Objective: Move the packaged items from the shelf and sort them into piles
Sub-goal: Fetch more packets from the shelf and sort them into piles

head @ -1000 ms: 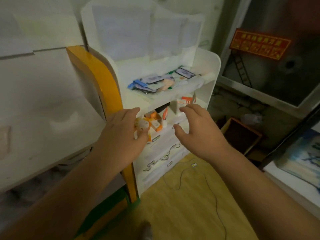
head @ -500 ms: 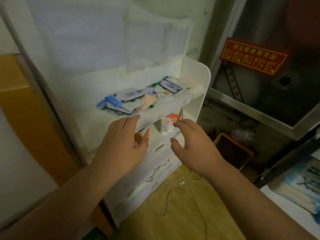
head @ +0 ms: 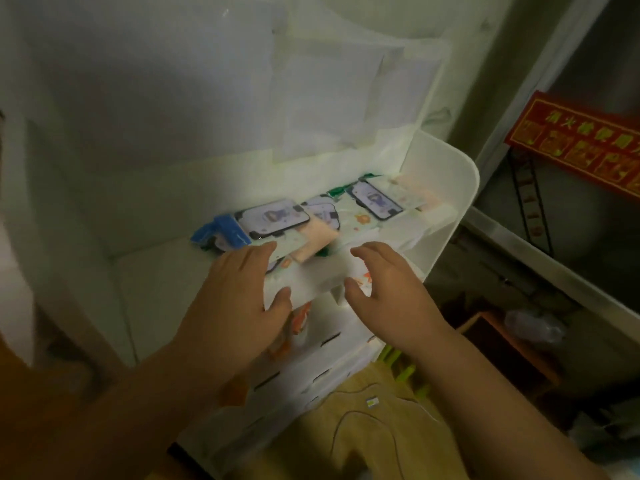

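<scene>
Both of my hands are raised in front of the white shelf unit [head: 446, 188], at the near edge of its top tier. My left hand [head: 239, 299] has its fingers relaxed and slightly spread, the fingertips reaching over the front lip [head: 311, 278] of the tier; it grips nothing. My right hand [head: 384, 289] is just beside it to the right, fingers loosely bent, thumb pointing left, also holding nothing. The packaged items [head: 311, 223] lie flat on the top tier, just beyond my fingertips, in an overlapping row running from the left to the far right. The row includes a blue packet [head: 228, 232] at the left end, two dark-framed packs with a pale printed panel [head: 273, 218] and [head: 375, 199], a pink pack [head: 317, 239] between them, and a green edge [head: 336, 192] behind. The raised front lip stands between my hands and the packs. Lower tiers of the unit show below my hands, with orange-and-white boxes [head: 299, 318] partly hidden by my left hand. Pale sheets [head: 329, 98] cover the back panel above the tier. On the far right hangs a red sign with yellow characters [head: 575, 140]. A brown box [head: 512, 344] stands on the floor at right, and a thin cable [head: 346, 427] lies on the yellowish floor [head: 363, 441] near me.
</scene>
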`<state>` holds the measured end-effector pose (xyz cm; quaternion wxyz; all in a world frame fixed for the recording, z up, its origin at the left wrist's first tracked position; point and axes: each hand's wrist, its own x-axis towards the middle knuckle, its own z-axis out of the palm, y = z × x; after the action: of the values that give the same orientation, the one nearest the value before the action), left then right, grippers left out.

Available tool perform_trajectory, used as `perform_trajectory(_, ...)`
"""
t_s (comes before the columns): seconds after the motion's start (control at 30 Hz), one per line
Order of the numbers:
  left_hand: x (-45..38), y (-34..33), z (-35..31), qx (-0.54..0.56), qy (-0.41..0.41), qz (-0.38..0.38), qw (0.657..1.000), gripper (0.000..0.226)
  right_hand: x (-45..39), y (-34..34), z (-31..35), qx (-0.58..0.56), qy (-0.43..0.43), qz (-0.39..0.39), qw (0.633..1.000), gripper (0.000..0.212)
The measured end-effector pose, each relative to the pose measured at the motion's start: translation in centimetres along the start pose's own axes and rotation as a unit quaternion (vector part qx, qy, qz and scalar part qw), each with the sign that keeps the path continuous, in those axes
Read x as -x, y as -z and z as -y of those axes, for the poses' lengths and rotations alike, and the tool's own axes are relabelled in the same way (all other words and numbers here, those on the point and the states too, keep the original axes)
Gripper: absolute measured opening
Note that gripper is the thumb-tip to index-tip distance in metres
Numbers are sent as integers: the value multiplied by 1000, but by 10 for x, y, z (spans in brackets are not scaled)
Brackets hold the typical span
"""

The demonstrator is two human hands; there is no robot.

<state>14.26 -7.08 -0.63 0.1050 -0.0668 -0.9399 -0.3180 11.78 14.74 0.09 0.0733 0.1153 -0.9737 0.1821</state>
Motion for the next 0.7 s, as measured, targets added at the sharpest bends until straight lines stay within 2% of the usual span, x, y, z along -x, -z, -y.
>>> perform_trajectory(0.37, -84, -39, 7, -76, 94, -52, 991, 69, -135, -22, -56, -49, 97, 55, 993, 49)
perform_trajectory(0.47, -117, -53, 7, -111, 128, -49, 984, 78, -164, -25, -74, -53, 106, 58, 991, 48)
perform_trajectory(0.6, -156, -64, 29, -151, 237, -7, 960, 109, -192, -26, -89, -74, 140, 73, 985, 42)
perform_trajectory(0.7, -175, -64, 43, -208, 266, 5, 941, 108, -206, -27, -96, -78, 161, 104, 978, 44)
